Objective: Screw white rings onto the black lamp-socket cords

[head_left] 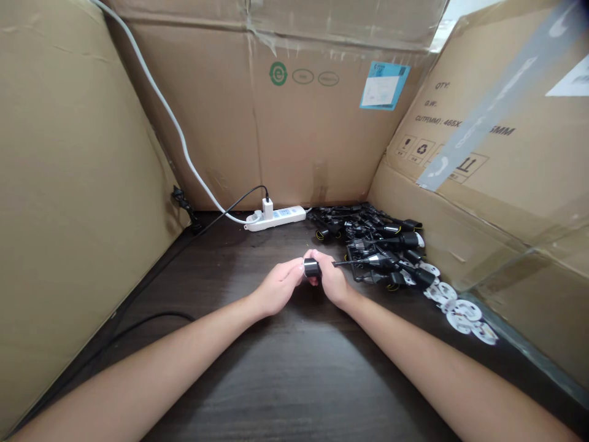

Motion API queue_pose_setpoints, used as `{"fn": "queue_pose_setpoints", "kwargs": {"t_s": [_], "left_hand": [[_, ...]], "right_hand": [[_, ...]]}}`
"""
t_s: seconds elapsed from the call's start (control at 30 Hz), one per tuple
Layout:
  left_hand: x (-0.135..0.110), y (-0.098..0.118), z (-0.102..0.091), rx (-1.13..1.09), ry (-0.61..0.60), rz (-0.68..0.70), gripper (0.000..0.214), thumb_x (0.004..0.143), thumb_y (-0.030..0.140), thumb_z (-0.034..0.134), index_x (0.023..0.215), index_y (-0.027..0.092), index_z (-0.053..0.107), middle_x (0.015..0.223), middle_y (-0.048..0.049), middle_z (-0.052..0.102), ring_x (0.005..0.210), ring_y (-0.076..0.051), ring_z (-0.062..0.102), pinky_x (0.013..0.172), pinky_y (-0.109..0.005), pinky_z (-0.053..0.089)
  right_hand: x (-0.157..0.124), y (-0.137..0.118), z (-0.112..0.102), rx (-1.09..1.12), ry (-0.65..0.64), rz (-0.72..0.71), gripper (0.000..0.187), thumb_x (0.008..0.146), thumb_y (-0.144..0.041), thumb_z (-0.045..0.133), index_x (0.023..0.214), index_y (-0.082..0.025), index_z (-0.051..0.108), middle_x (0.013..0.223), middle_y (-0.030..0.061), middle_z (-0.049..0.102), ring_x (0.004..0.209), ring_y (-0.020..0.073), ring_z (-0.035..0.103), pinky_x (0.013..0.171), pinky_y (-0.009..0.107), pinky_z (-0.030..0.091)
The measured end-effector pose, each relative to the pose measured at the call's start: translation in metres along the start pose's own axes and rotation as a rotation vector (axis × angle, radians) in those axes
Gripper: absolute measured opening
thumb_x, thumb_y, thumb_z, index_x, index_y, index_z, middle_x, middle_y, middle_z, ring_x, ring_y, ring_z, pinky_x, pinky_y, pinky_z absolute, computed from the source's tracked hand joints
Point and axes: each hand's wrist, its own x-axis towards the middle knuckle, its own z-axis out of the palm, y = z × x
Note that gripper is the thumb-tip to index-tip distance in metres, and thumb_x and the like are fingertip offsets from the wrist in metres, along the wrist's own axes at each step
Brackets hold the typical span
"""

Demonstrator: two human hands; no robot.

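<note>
On my head feed, the black cylindrical plug part [311,267] sat between the two hands, held up just above the worktop [285,380] of dark wood grain. The left hand [278,285] and the right hand [332,279] were both narrow, curled in and holding that part from either side, with their fingers close together around it.

Just right of the right hand, a black connector with a thin pin [370,262] lay at the front of a heap of black plug parts [368,230], its pin pointing at the hand and its tip almost touching it. That heap filled the back right corner of the worktop. Loose white round discs [460,313] lay in a scatter along its right side, near the lower edge of a cardboard wall [460,184].

Straight ahead, against a back cardboard wall [276,123], stood a white power strip [275,217] with a white charger [267,209] plugged in, well beyond the hands. A white cable [170,116] ran down to the strip. A third cardboard wall [69,184] closed off the left side, and a black cable [151,319] ran along its foot. The widest stretch of worktop I could see lay to the left of the hands and beneath the forearms.
</note>
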Motion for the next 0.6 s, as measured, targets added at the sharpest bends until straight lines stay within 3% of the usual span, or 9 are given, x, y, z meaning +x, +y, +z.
{"fn": "queue_pose_setpoints", "kwargs": {"t_s": [0.27,0.43,0.57,0.6], "left_hand": [[0.0002,0.0094,-0.0003,-0.015,-0.014,0.044,0.028,0.095,0.037,0.046,0.089,0.015,0.063,0.083,-0.0046,0.063,0.075,-0.016,0.054,0.072,-0.027,0.044],[0.001,0.0071,0.001,0.046,0.01,0.099,0.027,0.098,0.031,0.041,0.086,0.017,0.06,0.089,-0.005,0.067,0.088,-0.018,0.061,0.088,-0.031,0.045],[0.0009,0.0017,0.0029,0.09,0.18,0.089,0.005,0.095,0.023,0.046,0.097,0.02,0.049,0.087,0.0004,0.059,0.078,-0.014,0.057,0.075,-0.027,0.046],[0.0009,0.0011,0.0034,0.078,0.221,0.083,0.008,0.093,0.021,0.048,0.101,0.02,0.046,0.087,0.0017,0.056,0.074,-0.013,0.056,0.07,-0.025,0.045]], "right_hand": [[0.0008,-0.0025,0.0003,0.08,0.007,0.036,0.046,0.094,-0.053,0.04,0.063,-0.021,0.052,0.048,-0.0032,0.045,0.045,0.0129,0.042,0.047,0.026,0.036],[0.0018,-0.002,-0.0007,0.133,0.002,0.065,0.045,0.093,-0.051,0.041,0.063,-0.02,0.055,0.048,-0.0029,0.046,0.045,0.0128,0.042,0.046,0.025,0.036],[0.0029,0.0027,-0.0013,0.182,0.013,0.079,0.042,0.094,-0.046,0.04,0.065,-0.02,0.056,0.048,-0.0032,0.046,0.044,0.0123,0.041,0.045,0.024,0.035],[0.0031,0.0038,-0.0014,0.183,0.014,0.08,0.042,0.095,-0.045,0.04,0.066,-0.02,0.057,0.048,-0.0032,0.046,0.044,0.0123,0.041,0.045,0.024,0.035]]}}
